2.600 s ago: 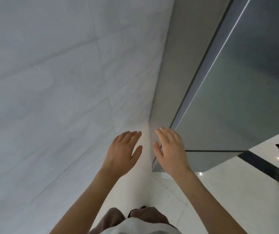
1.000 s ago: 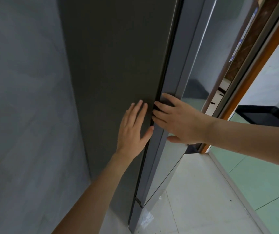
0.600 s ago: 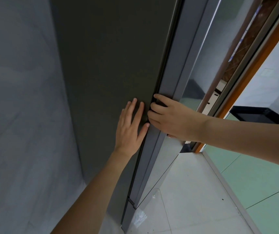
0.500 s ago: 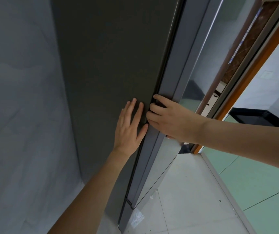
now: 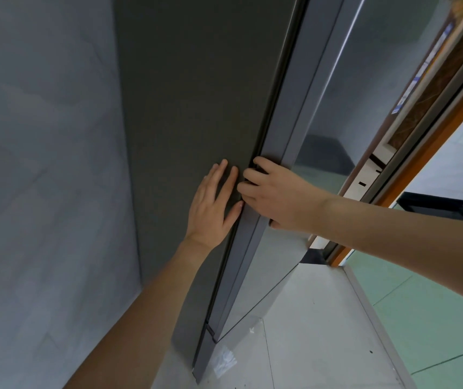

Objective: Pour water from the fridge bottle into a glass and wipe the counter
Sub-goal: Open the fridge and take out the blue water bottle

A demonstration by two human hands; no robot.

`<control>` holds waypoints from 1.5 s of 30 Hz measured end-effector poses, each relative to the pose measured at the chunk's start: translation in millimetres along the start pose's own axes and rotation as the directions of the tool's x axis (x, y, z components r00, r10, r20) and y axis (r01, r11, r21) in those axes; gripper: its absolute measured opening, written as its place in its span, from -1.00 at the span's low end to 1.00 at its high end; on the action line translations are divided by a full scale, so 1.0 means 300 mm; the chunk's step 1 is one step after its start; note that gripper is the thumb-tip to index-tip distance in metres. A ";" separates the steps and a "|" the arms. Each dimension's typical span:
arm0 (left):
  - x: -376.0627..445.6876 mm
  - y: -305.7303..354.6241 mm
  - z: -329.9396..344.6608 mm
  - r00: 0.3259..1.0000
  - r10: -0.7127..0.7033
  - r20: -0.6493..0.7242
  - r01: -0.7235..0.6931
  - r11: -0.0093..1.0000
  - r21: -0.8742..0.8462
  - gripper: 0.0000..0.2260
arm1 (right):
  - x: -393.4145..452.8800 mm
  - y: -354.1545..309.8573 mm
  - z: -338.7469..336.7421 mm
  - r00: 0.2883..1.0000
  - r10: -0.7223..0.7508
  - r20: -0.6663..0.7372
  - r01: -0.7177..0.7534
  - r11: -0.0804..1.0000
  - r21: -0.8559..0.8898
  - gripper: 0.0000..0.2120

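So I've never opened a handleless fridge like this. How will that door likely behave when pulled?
The door is tall and rigid, so it should swing as one stiff panel. The right hand only hooks fingers over its thin edge and the face looks glossy, so grip may slip. The left hand braces flat on the fridge side, hinting it resists at first.

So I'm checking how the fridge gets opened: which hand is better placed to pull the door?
The right hand. Its fingers are curled into the gap at the fridge door edge, a grip ready to pull. The left hand lies flat on the fridge side, gripping nothing.
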State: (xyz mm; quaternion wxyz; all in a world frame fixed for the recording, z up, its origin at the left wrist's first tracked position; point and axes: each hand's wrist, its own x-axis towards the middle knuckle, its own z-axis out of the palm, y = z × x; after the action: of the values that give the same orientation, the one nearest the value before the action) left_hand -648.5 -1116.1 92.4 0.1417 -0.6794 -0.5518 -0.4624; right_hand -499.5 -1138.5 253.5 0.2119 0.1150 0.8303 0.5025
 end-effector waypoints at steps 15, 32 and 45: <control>-0.004 0.025 -0.025 0.998 -0.054 0.042 0.052 0.998 0.043 -0.45 | -0.021 0.010 0.023 0.995 -0.028 -0.099 0.027 1.000 -0.010 -0.49; -0.006 0.038 -0.021 0.998 -0.059 0.013 0.060 0.998 -0.018 -0.41 | -0.404 -0.069 0.112 0.985 -0.003 -0.175 0.017 0.997 0.081 -0.63; -0.009 0.114 -0.037 0.985 -0.165 -0.053 0.156 0.978 -0.140 -0.42 | -0.581 -0.104 0.170 0.980 0.009 -0.198 0.001 0.999 0.046 -0.64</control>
State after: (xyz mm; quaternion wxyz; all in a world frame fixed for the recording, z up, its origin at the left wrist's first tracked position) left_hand -623.4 -1137.6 106.9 0.0751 -0.6253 -0.5674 -0.5305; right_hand -321.0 -1183.4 246.5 0.1246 0.0710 0.8583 0.4927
